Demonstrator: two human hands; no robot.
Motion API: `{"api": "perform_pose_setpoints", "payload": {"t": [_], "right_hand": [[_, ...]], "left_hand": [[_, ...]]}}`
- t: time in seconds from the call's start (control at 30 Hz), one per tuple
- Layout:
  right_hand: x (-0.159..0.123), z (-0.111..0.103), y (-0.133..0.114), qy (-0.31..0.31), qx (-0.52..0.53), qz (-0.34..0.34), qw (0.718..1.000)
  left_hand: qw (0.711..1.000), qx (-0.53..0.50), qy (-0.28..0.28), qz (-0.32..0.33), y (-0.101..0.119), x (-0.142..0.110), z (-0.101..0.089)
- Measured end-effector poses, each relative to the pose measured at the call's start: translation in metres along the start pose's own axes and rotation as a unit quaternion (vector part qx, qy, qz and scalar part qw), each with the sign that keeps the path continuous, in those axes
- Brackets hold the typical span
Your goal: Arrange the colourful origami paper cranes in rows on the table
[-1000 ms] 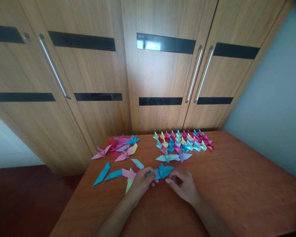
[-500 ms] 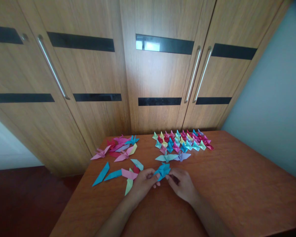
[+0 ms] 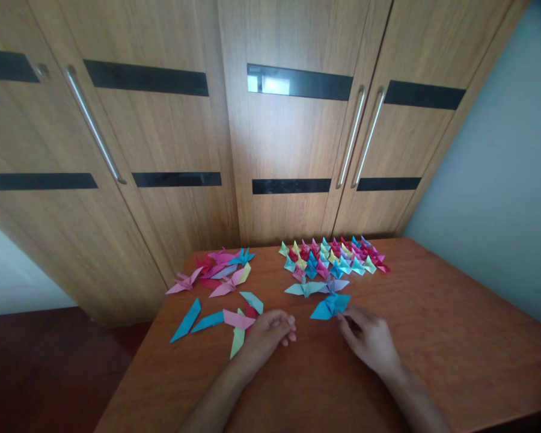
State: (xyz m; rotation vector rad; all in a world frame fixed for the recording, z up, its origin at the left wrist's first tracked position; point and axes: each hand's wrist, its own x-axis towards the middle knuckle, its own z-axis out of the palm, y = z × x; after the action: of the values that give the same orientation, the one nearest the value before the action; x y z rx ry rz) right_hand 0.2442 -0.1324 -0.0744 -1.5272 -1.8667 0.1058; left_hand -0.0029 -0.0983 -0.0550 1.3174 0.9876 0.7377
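Observation:
My right hand [image 3: 368, 338] pinches the edge of a blue paper crane [image 3: 330, 307], whose wings are spread wide. This crane is just in front of a pale green paper crane [image 3: 304, 288] and a lavender paper crane [image 3: 338, 285]. My left hand [image 3: 274, 332] is closed loosely, fingers curled, with nothing visible in it. Beside its wrist lie folded paper pieces: a pink one [image 3: 238, 319], a light green one [image 3: 237, 343], a pale mint one [image 3: 253, 301] and a blue one [image 3: 208, 322].
Rows of small folded paper cranes [image 3: 336, 260] stand at the back of the wooden table [image 3: 433, 337]. A pile of pink, red and blue cranes [image 3: 225, 270] lies at the back left. Another blue folded strip [image 3: 186, 320] is near the left edge. Behind stands a wooden wardrobe [image 3: 288, 144].
My left hand has let go of the blue crane. My right hand has carried it to the right, and its wings are now spread out.

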Motion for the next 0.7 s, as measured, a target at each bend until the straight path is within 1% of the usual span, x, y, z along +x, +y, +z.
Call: {"api": "perform_pose_setpoints", "payload": {"t": [0.07, 0.17, 0.27, 0.33, 0.47, 0.7], "right_hand": [[-0.003, -0.012, 0.015, -0.012, -0.079, 0.028, 0.996], [-0.003, -0.028, 0.038, -0.031, -0.176, 0.092, 0.979], [0.003, -0.038, 0.055, -0.064, -0.236, 0.154, 0.957], [0.009, -0.039, 0.063, -0.087, -0.262, 0.176, 0.945], [0.019, -0.036, 0.068, -0.112, -0.293, 0.173, 0.934], [0.036, -0.031, 0.065, -0.128, -0.315, 0.170, 0.925]], "left_hand": [[1.000, 0.006, -0.001, -0.002, 0.000, -0.001, 0.001], [1.000, 0.018, -0.001, 0.000, 0.001, -0.001, 0.002], [1.000, 0.020, -0.015, 0.015, 0.000, -0.001, 0.002], [0.999, 0.013, -0.023, 0.026, -0.002, 0.000, 0.002], [0.999, 0.015, -0.021, 0.025, -0.003, 0.001, 0.002], [0.999, 0.034, -0.016, 0.025, 0.002, -0.002, 0.002]]}}
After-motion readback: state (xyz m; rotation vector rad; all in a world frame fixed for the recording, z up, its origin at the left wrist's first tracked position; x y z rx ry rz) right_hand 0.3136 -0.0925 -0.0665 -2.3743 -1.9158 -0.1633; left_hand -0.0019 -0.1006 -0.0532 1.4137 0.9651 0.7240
